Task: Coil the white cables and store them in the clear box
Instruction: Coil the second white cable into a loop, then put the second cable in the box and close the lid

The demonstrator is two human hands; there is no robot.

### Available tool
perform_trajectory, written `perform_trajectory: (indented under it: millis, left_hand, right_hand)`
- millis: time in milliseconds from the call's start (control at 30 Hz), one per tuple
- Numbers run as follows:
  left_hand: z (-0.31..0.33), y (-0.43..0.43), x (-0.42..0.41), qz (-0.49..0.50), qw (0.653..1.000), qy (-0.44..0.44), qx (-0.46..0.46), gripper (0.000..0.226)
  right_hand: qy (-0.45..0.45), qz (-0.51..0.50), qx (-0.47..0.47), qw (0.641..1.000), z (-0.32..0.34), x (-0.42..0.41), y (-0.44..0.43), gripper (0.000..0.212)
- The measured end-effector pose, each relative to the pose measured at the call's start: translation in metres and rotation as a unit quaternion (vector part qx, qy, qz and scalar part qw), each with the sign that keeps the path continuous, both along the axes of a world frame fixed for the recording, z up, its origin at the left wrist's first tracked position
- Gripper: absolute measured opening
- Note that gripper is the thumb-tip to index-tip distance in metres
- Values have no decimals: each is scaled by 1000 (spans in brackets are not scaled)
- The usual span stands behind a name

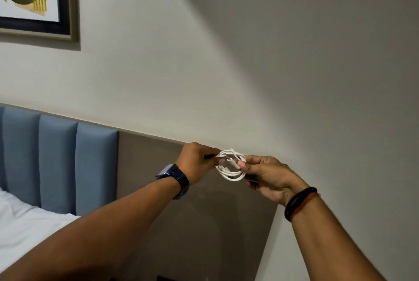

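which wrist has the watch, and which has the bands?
The left wrist carries the dark blue watch; the right wrist wears thin black and red bands. Both hands grip the white cable coil.

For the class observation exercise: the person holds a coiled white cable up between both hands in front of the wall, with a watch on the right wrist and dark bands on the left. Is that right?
Not quite: the wrists are swapped. The head view shows the watch beside the left hand and the dark bands beside the right hand. Otherwise correct: both hands hold the coiled white cable up before the wall.
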State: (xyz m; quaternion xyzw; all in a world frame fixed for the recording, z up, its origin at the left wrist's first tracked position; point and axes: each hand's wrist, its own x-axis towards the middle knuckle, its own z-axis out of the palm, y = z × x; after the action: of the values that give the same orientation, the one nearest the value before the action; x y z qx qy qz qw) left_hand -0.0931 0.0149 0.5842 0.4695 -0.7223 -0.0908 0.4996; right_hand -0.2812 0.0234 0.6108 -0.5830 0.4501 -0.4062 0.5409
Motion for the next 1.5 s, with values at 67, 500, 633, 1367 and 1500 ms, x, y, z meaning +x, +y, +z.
perform_trajectory:
  millis: [67,500,633,1367,1500]
  left_hand:
    - [-14,-1,-1,-8,1000,6,19,13]
    - [-282,-18,-10,42,960,7,276,11]
    - [-423,-6,-20,25,908,52,414,11]
    - [-801,-92,-64,138,766,245,578,29]
    - [-805,-89,-70,120,828,128,532,7]
  right_hand:
    - [33,21,13,999,-12,-6,-3,18]
    - [136,-78,85,984,-274,0,-34,22]
    - [147,-119,148,971,-422,-4,-19,22]
    - [167,-248,284,911,-806,-23,-104,24]
    - [206,-253,274,905,-814,-24,-104,15]
